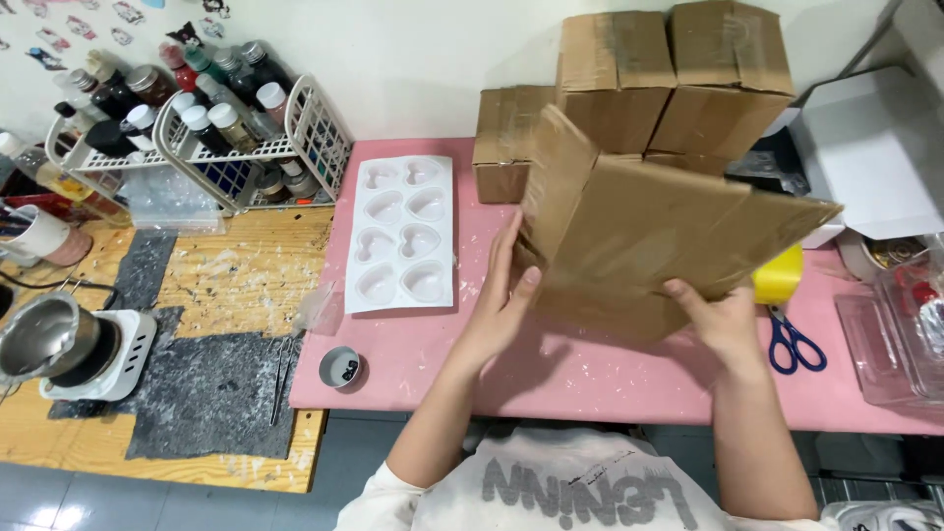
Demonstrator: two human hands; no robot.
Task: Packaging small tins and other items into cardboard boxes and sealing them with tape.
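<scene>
1. A flattened brown cardboard box (649,236) is held up over the pink mat (590,369), tilted, with one flap raised at its left end.
2. The left hand (501,295) is pressed against the left edge of the cardboard, fingers together and stretched upward along it, thumb on the near face.
3. The right hand (723,320) is placed under the lower right part of the cardboard, thumb seen on the front; the other fingers are hidden behind the sheet, so their spread cannot be told.
4. A white heart-cavity mould (401,234) is laid on the mat, just left of the left hand, not touched.
5. A stack of taped cardboard cartons (629,79) is seen behind the held box, against the wall.
6. Blue-handled scissors (795,344) are lying on the mat beside the right hand; a yellow object (779,277) is partly hidden behind the cardboard.
7. A small round tin (341,368) is set at the mat's near left corner.
8. White wire racks of bottles (211,128) and a metal pot on a white heater (59,344) are seen on the wooden table to the left.
</scene>
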